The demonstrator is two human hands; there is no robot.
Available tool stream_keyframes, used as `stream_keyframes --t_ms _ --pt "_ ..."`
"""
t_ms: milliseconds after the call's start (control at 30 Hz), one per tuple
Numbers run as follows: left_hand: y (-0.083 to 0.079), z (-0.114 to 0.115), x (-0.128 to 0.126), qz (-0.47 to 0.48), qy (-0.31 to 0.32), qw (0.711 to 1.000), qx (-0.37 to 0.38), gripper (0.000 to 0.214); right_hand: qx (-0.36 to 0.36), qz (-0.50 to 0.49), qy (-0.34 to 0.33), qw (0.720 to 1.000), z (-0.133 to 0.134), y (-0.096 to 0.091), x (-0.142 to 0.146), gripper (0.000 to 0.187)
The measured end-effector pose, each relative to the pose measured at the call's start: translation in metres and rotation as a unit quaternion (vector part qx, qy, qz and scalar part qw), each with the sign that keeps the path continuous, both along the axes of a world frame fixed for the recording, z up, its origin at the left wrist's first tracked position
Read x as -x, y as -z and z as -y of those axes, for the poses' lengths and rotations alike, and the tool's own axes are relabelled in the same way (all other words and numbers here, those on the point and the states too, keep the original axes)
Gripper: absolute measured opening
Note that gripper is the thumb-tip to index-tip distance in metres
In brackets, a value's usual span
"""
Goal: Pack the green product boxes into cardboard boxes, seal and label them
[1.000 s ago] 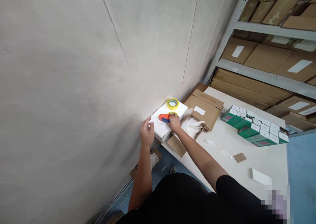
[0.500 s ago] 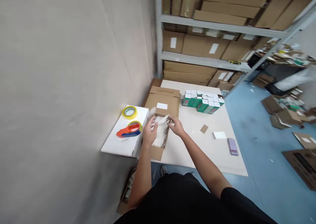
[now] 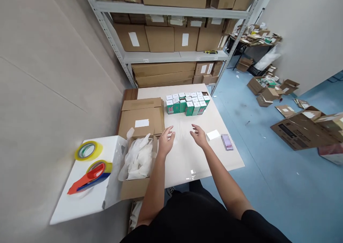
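Tbl (image 3: 179, 160) smooth; flat carton (image 3: 128, 123) matt cardbd.

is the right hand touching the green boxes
Apart: the head view shows a strip of table between the right hand and the green boxes.

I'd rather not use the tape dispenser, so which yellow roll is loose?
The upper roll, lying by itself on the white box. The lower roll is with the red-and-blue dispenser instead.

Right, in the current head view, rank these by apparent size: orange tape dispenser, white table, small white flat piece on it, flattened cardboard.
Largest to smallest:
1. White table
2. Flattened cardboard
3. Orange tape dispenser
4. White flat piece
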State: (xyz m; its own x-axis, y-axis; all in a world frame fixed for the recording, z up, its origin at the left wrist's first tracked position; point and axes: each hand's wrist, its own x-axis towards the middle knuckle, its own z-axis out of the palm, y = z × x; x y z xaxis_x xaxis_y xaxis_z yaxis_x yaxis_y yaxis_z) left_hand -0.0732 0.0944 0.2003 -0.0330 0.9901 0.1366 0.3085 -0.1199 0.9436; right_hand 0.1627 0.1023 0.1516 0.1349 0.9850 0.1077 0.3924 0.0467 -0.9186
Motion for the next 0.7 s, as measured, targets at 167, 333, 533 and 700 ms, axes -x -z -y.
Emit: stream_keyframes --t_ms 167,333,533,700 --pt "0.006 -0.039 -0.045 -0.047 0.013 0.999 0.023 0.039 0.017 -0.012 -0.026 0.999 -0.06 0.006 -0.053 0.054" --pt "0.021 -0.102 -0.067 -0.107 0.017 0.992 0.063 0.045 0.042 -0.01 -0.051 0.998 -0.139 0.019 -0.09 0.058" --pt "0.058 -0.2 -0.11 -0.261 0.096 0.945 0.172 0.061 0.116 -0.007 -0.062 0.991 -0.21 0.052 -0.114 0.069" --pt "0.089 -0.28 -0.164 -0.325 0.123 0.905 0.247 0.077 0.142 -0.003 -0.087 0.986 -0.229 0.079 -0.124 0.072"
